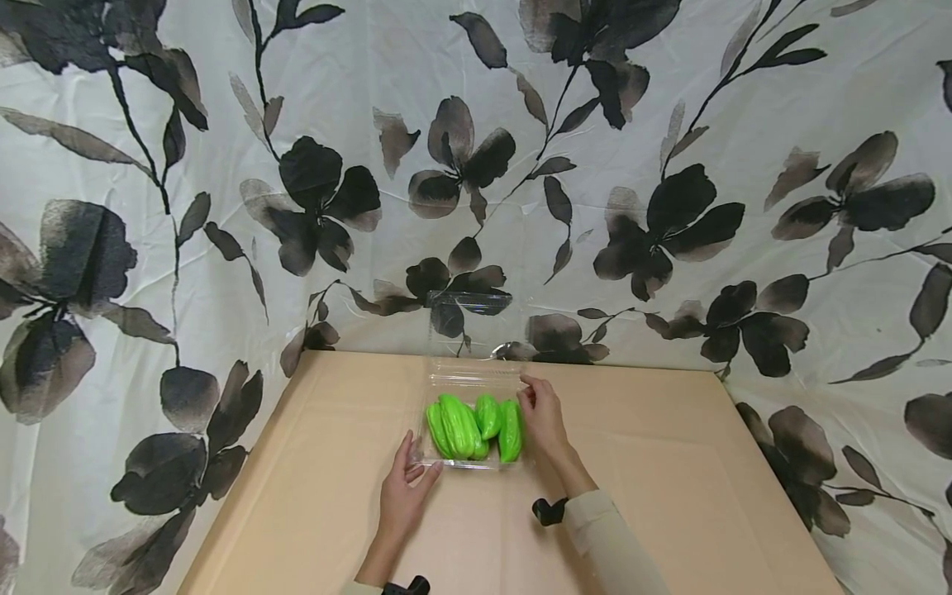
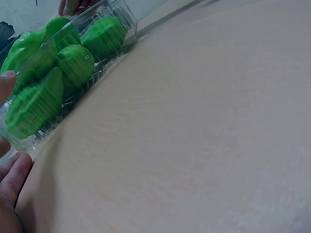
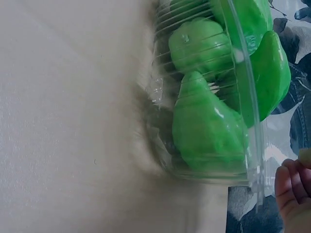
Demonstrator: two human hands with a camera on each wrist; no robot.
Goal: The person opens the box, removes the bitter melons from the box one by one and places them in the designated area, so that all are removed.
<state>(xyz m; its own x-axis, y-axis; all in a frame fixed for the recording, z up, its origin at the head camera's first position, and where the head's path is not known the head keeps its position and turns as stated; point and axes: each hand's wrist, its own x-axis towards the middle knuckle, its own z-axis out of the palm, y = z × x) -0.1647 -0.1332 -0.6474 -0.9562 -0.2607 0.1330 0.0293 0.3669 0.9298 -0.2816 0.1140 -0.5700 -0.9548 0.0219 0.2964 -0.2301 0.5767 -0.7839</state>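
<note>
A clear plastic clamshell container sits on the board with its lid raised at the back. Inside lie several bright green, ridged, pear-shaped vegetables, seen through the wall in both wrist views. My left hand grips the front left corner, thumb on the rim and fingers low against the outside. At the back right corner, beside the hinge, my right hand has its fingertips drawn together at the clear plastic edge. In the right wrist view those curled fingers show just past the rim.
The container stands near the back edge of a tan board. Behind it and at both sides hangs a white cloth with dark flowers. Each wrist wears a black camera strap.
</note>
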